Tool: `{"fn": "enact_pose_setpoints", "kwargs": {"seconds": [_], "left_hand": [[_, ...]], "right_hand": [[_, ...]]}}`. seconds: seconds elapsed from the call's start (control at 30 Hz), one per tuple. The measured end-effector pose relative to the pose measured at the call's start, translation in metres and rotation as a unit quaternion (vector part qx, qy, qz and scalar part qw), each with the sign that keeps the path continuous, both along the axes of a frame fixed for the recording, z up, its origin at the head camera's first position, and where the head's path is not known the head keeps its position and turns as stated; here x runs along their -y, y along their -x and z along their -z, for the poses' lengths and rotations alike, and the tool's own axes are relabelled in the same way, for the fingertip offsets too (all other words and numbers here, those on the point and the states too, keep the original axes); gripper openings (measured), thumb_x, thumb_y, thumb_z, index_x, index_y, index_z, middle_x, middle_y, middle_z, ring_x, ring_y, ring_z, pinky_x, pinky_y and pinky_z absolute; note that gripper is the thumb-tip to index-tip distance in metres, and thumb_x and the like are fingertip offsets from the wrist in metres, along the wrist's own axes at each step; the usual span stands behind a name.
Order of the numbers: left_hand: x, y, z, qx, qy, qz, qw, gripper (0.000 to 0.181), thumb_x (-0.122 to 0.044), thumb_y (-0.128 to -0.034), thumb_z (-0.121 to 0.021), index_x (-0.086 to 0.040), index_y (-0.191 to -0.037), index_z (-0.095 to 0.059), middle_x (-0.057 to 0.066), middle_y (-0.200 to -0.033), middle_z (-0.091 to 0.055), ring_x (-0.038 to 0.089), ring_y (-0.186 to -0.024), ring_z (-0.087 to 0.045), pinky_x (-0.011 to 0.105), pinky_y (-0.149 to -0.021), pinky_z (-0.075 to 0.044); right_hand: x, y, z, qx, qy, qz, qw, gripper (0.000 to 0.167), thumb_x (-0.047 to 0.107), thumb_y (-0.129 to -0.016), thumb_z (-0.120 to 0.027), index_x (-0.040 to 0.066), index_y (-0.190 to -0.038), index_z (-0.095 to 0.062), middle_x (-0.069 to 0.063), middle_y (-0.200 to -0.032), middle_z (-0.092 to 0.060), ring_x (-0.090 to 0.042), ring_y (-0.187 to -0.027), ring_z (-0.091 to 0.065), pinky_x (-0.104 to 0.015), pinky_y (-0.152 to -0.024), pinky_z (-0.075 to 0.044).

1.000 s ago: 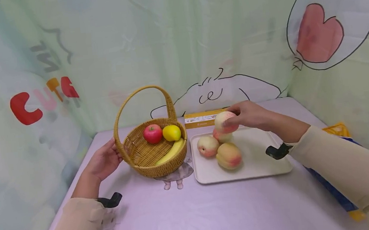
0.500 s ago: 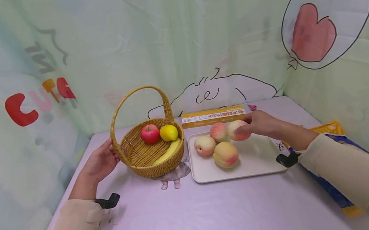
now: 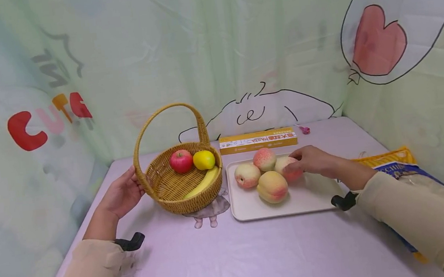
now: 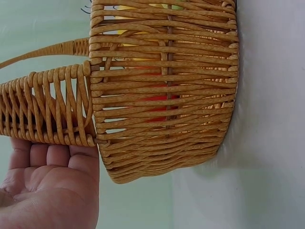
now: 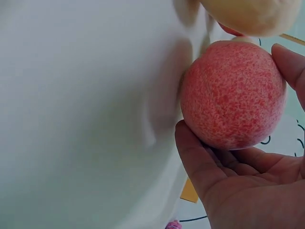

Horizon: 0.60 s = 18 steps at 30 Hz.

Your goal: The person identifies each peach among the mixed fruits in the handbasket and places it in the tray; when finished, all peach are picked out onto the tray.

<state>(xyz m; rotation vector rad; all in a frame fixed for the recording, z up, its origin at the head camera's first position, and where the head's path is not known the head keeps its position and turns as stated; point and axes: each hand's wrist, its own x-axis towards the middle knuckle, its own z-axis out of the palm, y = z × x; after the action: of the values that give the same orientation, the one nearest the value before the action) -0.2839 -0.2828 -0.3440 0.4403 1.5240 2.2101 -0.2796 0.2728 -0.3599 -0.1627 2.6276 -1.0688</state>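
My left hand (image 3: pixel 124 193) is at the left side of a wicker basket (image 3: pixel 157 176), its fingers curled against the base of the handle; the handle hides the fingertips in the left wrist view. A red apple (image 3: pixel 181 161), a yellow lemon-like fruit (image 3: pixel 204 160) and a banana (image 3: pixel 203 184) lie inside. My right hand (image 3: pixel 314 161) grips a pink-speckled peach (image 5: pixel 233 95) between thumb and fingers, low over a cream tray (image 3: pixel 312 201). Whether the peach touches the tray I cannot tell. Beside it are a pale peach (image 3: pixel 247 175), a pink peach (image 3: pixel 264 159) and a yellow-orange peach (image 3: pixel 272 187).
A yellow pasta box (image 3: pixel 258 140) lies behind the tray, with a small pink wrapped lollipop (image 3: pixel 304 129) near its right end. A blue and yellow food bag (image 3: pixel 410 174) lies at the right, partly under my right forearm. Printed curtains surround the lilac-covered table (image 3: pixel 218 263).
My right hand has carried the peach from above the pink peach to the right and down to the tray's right-hand part. The left hand and basket stay in place.
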Motion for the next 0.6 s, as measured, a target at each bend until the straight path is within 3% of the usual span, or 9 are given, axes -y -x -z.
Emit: {"fn": "enact_pose_setpoints", "kwargs": {"seconds": [0.23, 0.37, 0.5, 0.6], "left_hand": [[-0.002, -0.001, 0.001, -0.008, -0.001, -0.008, 0.9999, 0.036, -0.037, -0.1137, -0.036, -0.020, -0.106, -0.067, -0.001, -0.100, -0.074, 0.015, -0.097, -0.066, 0.028, -0.091, -0.048], [-0.005, -0.001, 0.004, -0.010, 0.000, -0.022, 0.9997, 0.034, -0.037, -0.1133, -0.037, -0.020, -0.107, -0.066, -0.001, -0.100, -0.073, 0.015, -0.097, -0.065, 0.027, -0.090, -0.048], [-0.010, -0.002, 0.005, -0.010, 0.011, -0.060, 0.9981, 0.027, -0.039, -0.1118, -0.043, -0.022, -0.111, -0.064, -0.003, -0.102, -0.070, 0.014, -0.099, -0.061, 0.026, -0.092, -0.046], [-0.013, -0.005, 0.005, -0.033, 0.041, -0.106, 0.9930, 0.025, -0.039, -0.1108, -0.046, -0.022, -0.109, -0.064, -0.006, -0.100, -0.067, 0.013, -0.099, -0.057, 0.026, -0.093, -0.044]], "right_hand": [[0.004, -0.002, 0.002, -0.009, -0.016, -0.009, 0.9998, 0.061, 0.047, -0.091, -0.075, 0.000, -0.128, -0.064, -0.011, -0.114, -0.064, -0.027, -0.110, -0.053, -0.039, -0.091, -0.046], [0.010, -0.007, -0.005, -0.031, -0.044, -0.016, 0.9984, 0.067, 0.053, -0.093, -0.071, -0.002, -0.129, -0.060, -0.020, -0.124, -0.062, -0.033, -0.113, -0.054, -0.044, -0.091, -0.049], [0.019, -0.014, -0.018, -0.050, -0.046, -0.010, 0.9976, 0.077, 0.053, -0.098, -0.064, -0.006, -0.144, -0.047, -0.034, -0.146, -0.050, -0.046, -0.129, -0.051, -0.059, -0.103, -0.047], [0.027, -0.019, -0.027, -0.060, -0.026, -0.001, 0.9979, 0.083, 0.050, -0.100, -0.062, -0.007, -0.155, -0.036, -0.036, -0.156, -0.039, -0.051, -0.142, -0.042, -0.064, -0.112, -0.040]]}}
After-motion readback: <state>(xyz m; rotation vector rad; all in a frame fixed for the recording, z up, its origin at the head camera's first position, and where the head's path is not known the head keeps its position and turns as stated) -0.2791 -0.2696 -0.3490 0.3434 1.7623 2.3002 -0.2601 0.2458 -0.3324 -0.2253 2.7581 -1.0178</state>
